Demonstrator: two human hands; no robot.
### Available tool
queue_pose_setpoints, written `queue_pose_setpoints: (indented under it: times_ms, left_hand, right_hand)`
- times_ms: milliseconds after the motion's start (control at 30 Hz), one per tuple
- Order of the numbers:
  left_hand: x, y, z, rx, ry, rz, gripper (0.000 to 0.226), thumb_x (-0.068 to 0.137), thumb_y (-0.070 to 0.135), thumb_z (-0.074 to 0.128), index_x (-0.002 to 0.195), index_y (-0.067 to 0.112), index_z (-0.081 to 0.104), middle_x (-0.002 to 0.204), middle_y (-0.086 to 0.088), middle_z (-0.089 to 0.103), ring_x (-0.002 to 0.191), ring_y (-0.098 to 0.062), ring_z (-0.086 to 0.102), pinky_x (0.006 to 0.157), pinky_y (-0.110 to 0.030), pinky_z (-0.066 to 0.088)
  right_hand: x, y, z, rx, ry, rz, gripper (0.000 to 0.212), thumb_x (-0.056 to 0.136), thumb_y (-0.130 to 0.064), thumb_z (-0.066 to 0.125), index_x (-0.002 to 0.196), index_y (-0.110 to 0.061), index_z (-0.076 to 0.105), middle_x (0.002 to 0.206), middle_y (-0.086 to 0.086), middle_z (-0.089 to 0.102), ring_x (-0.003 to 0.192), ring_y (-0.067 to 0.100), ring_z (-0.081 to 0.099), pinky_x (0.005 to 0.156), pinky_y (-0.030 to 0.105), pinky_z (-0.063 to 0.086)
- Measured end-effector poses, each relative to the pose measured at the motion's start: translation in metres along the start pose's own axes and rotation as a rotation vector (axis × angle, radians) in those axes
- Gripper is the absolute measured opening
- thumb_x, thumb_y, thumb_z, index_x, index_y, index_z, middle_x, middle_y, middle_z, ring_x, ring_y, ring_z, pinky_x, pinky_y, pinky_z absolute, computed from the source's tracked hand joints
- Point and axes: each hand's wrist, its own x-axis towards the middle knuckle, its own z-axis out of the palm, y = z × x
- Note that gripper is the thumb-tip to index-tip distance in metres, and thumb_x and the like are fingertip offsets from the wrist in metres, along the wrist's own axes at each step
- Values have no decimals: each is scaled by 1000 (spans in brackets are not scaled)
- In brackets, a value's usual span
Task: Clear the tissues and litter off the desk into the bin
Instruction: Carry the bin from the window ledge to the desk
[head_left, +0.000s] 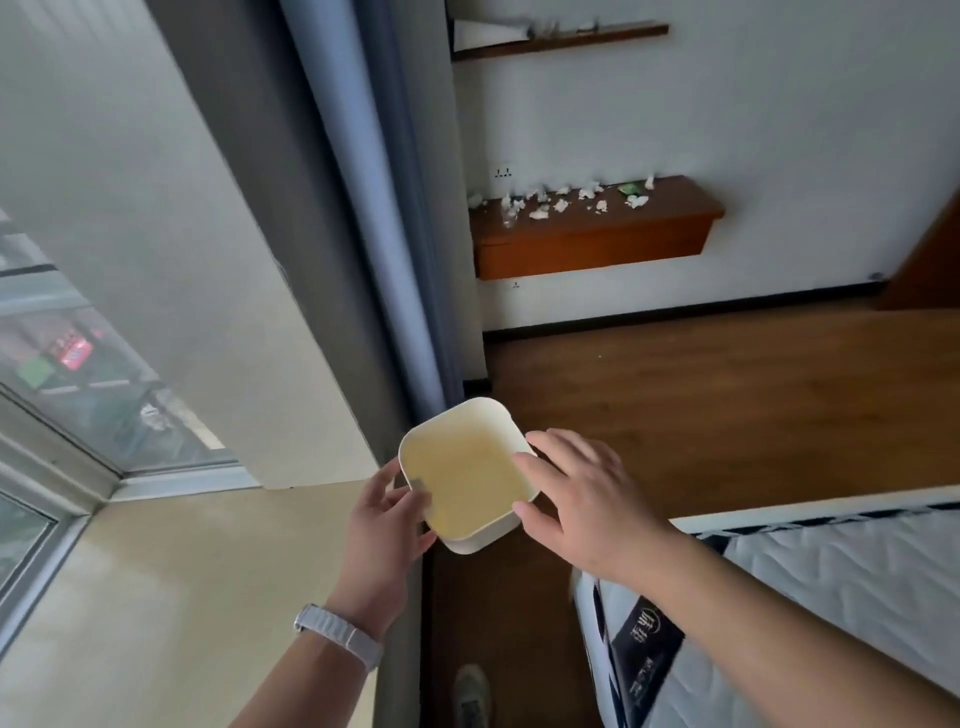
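Observation:
A cream square bin (467, 483), empty inside, is held up in front of me at the middle of the view. My left hand (387, 519) grips its left rim, thumb over the edge. My right hand (582, 499) holds the right rim between fingers and thumb. Far across the room a wall-mounted wooden desk (592, 249) carries several crumpled white tissues (540, 210), a green piece of litter (629, 188) and a clear plastic item (508, 213) near its left end.
Wooden floor (727, 405) stretches between me and the desk. A mattress (831, 597) lies at the lower right. A blue-grey curtain (374, 208) and a window ledge (156, 597) are on the left. A higher wall shelf (561, 41) holds white scraps. My shoe (471, 696) is below.

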Motion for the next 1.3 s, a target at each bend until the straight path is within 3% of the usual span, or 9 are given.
queue_pose_setpoints:
  times_ms: [100, 267, 433, 700, 967, 1067, 1167, 1300]
  left_hand:
    - [39, 1, 18, 12, -50, -18, 43, 89, 9, 59, 128, 27, 55, 88, 3, 73, 93, -18, 69, 69, -36, 57]
    - [113, 16, 43, -15, -123, -55, 43, 90, 9, 61, 126, 32, 54, 87, 6, 73, 89, -15, 69, 62, -30, 57]
    - [194, 43, 54, -10, -178, -49, 48, 86, 9, 60, 125, 35, 53, 88, 6, 72, 89, -13, 69, 69, -34, 56]
    - [292, 70, 85, -11, -258, -75, 49, 84, 7, 61, 123, 36, 55, 83, 9, 72, 86, -12, 70, 64, -32, 58]
    - [366, 87, 166, 39, -287, -95, 45, 88, 7, 62, 125, 33, 56, 85, 13, 70, 86, -13, 69, 64, -32, 59]
    - [397, 94, 206, 66, -292, -76, 44, 88, 7, 62, 123, 34, 57, 94, 11, 70, 92, -17, 68, 69, -34, 60]
    - [426, 106, 251, 119, -271, -76, 43, 87, 9, 63, 117, 40, 59, 105, 8, 66, 99, -19, 64, 65, -31, 59]
    - [458, 126, 317, 165, -280, -64, 48, 86, 10, 66, 91, 58, 63, 92, 17, 68, 92, -15, 64, 55, -25, 55]
  right_hand:
    - [20, 20, 3, -33, -10, 53, 49, 88, -47, 44, 121, -15, 61, 131, 7, 54, 123, 29, 46, 99, 46, 37]
    - [76, 48, 8, -104, -20, 142, 49, 88, -49, 44, 124, -18, 58, 135, 4, 50, 128, 26, 40, 99, 45, 34]
    - [149, 66, 15, -165, -48, 160, 51, 91, -51, 38, 129, -21, 53, 139, 1, 46, 130, 24, 35, 102, 44, 32]
    - [218, 107, 23, -210, -1, 253, 48, 92, -52, 38, 129, -25, 51, 139, -1, 46, 129, 21, 36, 100, 44, 36]
    - [270, 193, 36, -225, 53, 297, 46, 93, -53, 38, 127, -24, 50, 135, -1, 48, 127, 21, 38, 98, 42, 39]
    - [292, 239, 44, -215, 67, 299, 46, 92, -53, 38, 124, -23, 52, 133, -1, 49, 125, 21, 40, 97, 40, 39]
    - [314, 288, 45, -172, 78, 335, 46, 93, -53, 38, 125, -23, 52, 132, -1, 50, 124, 20, 41, 98, 38, 39]
    - [337, 356, 33, -150, 75, 382, 48, 94, -55, 34, 128, -26, 52, 134, -3, 50, 125, 17, 41, 101, 34, 33]
